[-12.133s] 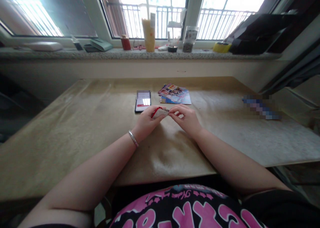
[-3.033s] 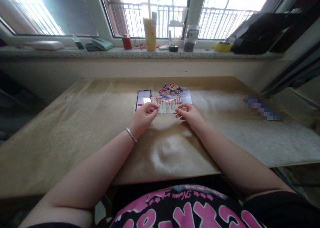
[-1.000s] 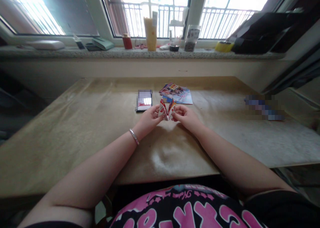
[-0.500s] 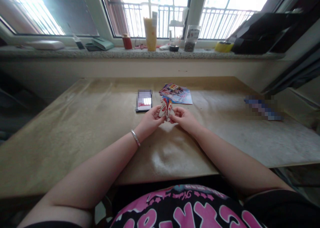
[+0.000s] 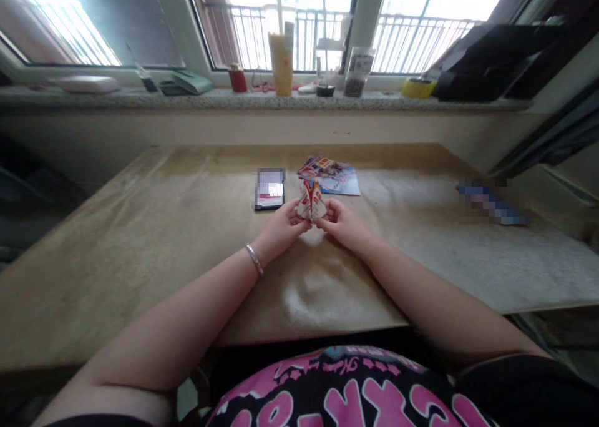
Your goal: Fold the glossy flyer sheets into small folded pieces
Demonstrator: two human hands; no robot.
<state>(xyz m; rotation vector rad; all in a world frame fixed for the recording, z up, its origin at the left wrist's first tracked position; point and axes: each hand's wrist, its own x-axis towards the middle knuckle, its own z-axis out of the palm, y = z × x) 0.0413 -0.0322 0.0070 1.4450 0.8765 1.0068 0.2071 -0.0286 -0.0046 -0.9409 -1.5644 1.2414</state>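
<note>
A small folded paper (image 5: 311,201), white with red printing, stands upright between my two hands above the wooden table (image 5: 140,240). My left hand (image 5: 282,226), with a silver bracelet at the wrist, pinches its left lower edge. My right hand (image 5: 343,223) pinches the right lower edge. Both hands have their fingers pressed together on the paper, and the paper's two halves are folded close to each other.
A phone (image 5: 270,188) lies just beyond my left hand. A stack of colourful printed sheets (image 5: 333,176) lies beyond the paper. A blurred blue object (image 5: 491,202) sits at the right. The windowsill (image 5: 234,100) holds a yellow cup (image 5: 282,57), a red jar and other items.
Three seconds ago the paper was stretched out flat between my hands. Since then my hands have come together and the paper has folded up into a narrow upright shape.
</note>
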